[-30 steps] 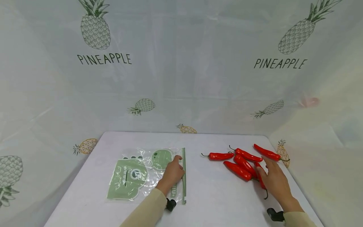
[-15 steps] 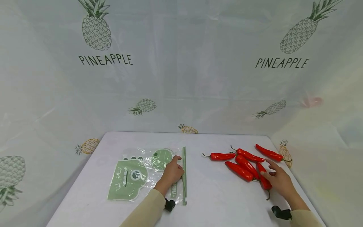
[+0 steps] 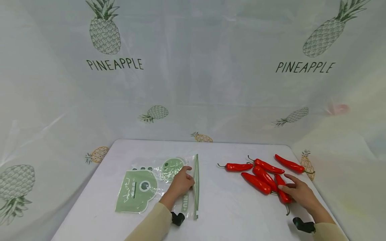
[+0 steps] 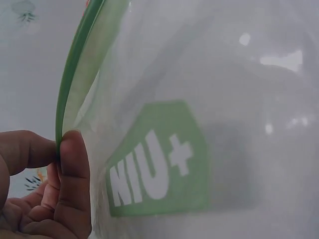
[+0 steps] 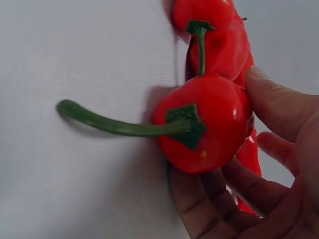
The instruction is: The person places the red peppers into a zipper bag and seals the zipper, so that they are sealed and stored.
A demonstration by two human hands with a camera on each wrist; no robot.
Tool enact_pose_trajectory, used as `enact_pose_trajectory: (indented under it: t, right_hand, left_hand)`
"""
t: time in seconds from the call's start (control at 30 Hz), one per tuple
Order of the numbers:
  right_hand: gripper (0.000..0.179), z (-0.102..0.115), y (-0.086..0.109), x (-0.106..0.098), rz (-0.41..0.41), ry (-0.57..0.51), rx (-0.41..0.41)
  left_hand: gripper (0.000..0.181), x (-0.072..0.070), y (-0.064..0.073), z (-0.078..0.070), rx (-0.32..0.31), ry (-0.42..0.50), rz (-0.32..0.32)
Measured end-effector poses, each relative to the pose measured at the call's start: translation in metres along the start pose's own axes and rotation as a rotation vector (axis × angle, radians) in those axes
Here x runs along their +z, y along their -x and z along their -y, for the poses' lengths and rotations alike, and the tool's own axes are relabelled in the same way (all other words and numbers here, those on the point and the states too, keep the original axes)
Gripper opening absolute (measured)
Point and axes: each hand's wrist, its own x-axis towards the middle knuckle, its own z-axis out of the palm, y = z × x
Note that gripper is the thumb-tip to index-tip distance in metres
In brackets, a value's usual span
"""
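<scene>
My left hand [image 3: 180, 183] pinches the green zip edge of a clear zip bag [image 3: 137, 190] between thumb and finger; the bag lies flat on the table, with green cartoon prints. In the left wrist view the bag's zip strip [image 4: 75, 74] bows away from the sheet beside the pinch. On the right side, my right hand [image 3: 300, 192] grips the nearest red chili pepper [image 3: 282, 190], thumb on one side and fingers on the other. In the right wrist view that pepper's green stem [image 5: 119, 125] points out to the left.
Several more red chili peppers lie just left of and beyond the right hand, including a left one [image 3: 238, 167] and a far right one [image 3: 290, 164]. The white table [image 3: 217, 214] is backed by a pineapple-print curtain [image 3: 193, 67].
The right hand's thumb and fingers have closed in on the nearest pepper from above its right side. The left hand keeps its pinch, and the bag's zip strip bows apart slightly more.
</scene>
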Motion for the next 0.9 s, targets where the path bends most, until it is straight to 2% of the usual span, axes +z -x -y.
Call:
enact_pose_trajectory:
  t: [0.17,0.4,0.67,0.9]
  right_hand:
    - [0.105,0.003,0.000,-0.002,0.016,-0.015,0.010]
    - [0.107,0.007,0.000,-0.002,0.073,-0.047,0.051]
    - [0.095,0.007,0.000,-0.002,0.132,-0.126,0.058]
    - [0.109,0.006,0.000,-0.002,0.137,-0.158,0.072]
  left_hand:
    - [0.060,-0.010,0.004,-0.006,0.004,0.082,0.010]
    - [0.061,-0.016,0.008,-0.010,0.002,0.118,0.024]
    - [0.062,-0.019,0.011,-0.011,0.003,0.194,0.040]
    - [0.063,-0.022,0.011,-0.009,0.002,0.221,0.042]
